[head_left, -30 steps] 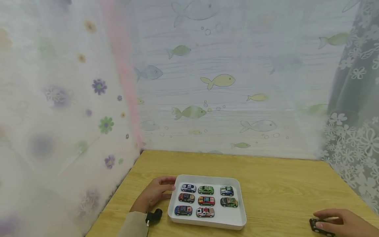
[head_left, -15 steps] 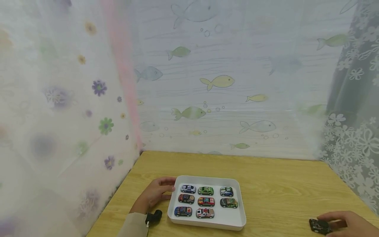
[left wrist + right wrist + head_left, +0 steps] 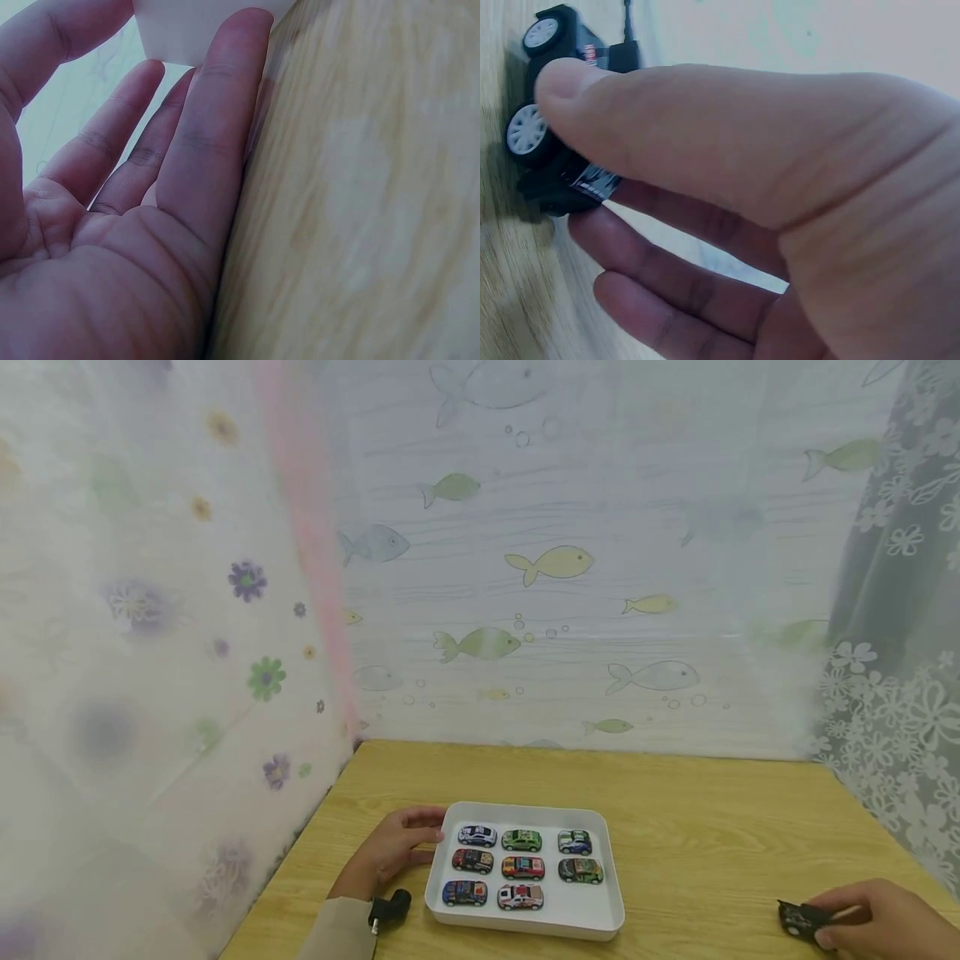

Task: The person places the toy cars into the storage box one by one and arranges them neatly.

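Note:
In the head view, my left hand (image 3: pixel 401 843) is at the left side of a white tray (image 3: pixel 525 931), its fingers fairly straight and touching the wall. The left wrist view has the tray's wall (image 3: pixel 180 30) at the fingertips and the back of the hand low beside the table. My right hand (image 3: pixel 885 922) pinches a black toy car (image 3: pixel 798 920) at the lower right. In the right wrist view, the thumb lies across the side of the car (image 3: pixel 529 135), between its white-spoked wheels. The fingers behind it are partly hidden.
Several toy cars sit in rows in the tray, among them a green car (image 3: pixel 522 840), a red-yellow car (image 3: pixel 522 867) and a white-red car (image 3: pixel 521 897). A black connector (image 3: pixel 390 907) is at the left wrist. Printed curtains (image 3: pixel 480 568) enclose the wooden table (image 3: pixel 697 827).
My right fingers shifted back off the black car, then came round it again and now pinch it. The car has moved slightly left and up in view. My left hand and the tray stay put.

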Available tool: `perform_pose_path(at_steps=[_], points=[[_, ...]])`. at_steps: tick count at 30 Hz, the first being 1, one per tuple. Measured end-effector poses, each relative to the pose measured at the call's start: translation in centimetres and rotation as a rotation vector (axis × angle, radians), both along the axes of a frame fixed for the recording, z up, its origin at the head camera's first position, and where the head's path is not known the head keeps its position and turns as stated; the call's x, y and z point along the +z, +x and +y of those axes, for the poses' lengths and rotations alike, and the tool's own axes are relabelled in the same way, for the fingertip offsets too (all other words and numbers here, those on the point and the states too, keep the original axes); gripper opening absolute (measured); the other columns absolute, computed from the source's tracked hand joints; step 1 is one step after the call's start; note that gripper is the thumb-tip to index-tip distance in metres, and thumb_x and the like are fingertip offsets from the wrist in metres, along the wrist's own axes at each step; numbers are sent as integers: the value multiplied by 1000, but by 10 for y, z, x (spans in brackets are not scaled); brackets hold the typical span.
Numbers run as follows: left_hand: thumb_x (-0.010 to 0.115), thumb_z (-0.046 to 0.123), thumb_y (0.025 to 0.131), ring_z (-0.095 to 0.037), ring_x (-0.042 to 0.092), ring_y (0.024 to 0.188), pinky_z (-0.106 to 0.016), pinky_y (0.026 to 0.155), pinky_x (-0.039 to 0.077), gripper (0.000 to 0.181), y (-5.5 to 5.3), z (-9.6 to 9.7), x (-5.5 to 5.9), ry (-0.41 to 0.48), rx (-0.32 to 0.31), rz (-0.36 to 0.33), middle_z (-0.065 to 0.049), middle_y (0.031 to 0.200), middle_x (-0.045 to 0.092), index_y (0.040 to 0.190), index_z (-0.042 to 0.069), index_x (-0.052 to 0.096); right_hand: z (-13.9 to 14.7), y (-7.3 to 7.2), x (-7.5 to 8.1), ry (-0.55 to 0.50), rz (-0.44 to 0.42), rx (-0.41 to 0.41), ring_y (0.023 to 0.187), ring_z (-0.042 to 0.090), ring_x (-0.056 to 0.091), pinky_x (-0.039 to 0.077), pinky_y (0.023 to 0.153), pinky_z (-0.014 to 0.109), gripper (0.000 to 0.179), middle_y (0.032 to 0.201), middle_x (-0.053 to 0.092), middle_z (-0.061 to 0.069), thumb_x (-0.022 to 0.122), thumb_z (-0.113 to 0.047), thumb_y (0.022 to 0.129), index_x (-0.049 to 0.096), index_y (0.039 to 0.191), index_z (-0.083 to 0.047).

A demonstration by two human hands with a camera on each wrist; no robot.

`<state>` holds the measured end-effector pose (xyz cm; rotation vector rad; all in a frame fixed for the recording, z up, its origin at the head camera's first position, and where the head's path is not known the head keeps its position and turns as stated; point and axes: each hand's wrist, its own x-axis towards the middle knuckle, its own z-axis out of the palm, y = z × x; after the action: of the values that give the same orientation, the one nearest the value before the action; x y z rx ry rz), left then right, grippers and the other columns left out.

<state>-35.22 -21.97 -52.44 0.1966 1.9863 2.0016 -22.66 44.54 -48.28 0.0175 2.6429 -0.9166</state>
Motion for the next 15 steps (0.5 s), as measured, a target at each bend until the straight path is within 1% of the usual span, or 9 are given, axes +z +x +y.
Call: perform_pose_path(at_steps=[3,6,9,15], points=[[75,13,95,-25,67,116,-44,94,61,52,0,0,1,-4,-1,4,-16,139,63,142,1,58,-2,0,4,-1,43,53,92,35,74,62,76,50,55,108,76,18,82,-32,87,70,120,10],[75,13,95,-25,67,116,-44,94,61,52,0,1,2,-9,-1,2,-15,138,64,142,2,58,-7,-2,10,-10,67,81,90,29,74,62,75,48,56,108,76,17,82,-36,87,71,119,8],[75,13,95,-24,68,115,-44,93,62,52,0,1,2,-16,-2,6,-15,138,64,142,2,58,-14,-6,17,-14,96,116,87,19,72,61,73,44,50,107,77,12,81,-37,88,74,117,2],[75,14,95,-25,67,116,-44,94,62,51,1,0,1,-17,3,7,-15,138,64,142,2,58,-30,-16,36,-42,154,182,82,11,73,62,70,37,41,106,78,10,80,-31,90,75,116,0]])
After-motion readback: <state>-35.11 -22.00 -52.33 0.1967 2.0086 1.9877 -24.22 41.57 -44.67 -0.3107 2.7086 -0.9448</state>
